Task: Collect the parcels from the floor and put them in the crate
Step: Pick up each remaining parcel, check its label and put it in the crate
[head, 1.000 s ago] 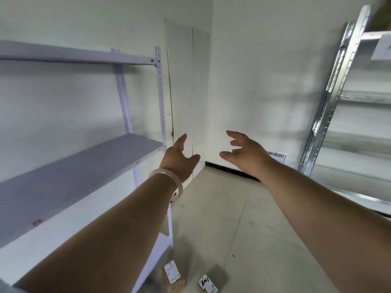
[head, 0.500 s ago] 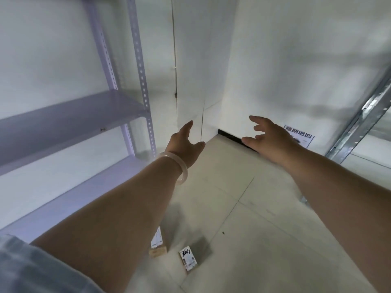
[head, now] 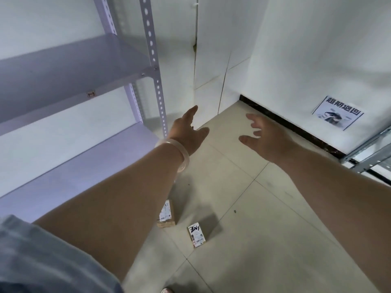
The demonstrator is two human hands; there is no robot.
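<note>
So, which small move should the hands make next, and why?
Probably lower the left hand toward the brown parcel, which lies nearly under that arm. That hand and the right hand are open, empty and well above the floor, where the second parcel also waits.

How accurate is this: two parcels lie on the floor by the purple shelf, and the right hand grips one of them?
Not quite. The head view shows the right hand open, gripping nothing. The brown parcel and the white-labelled parcel both lie on the floor by the purple shelf.
</note>
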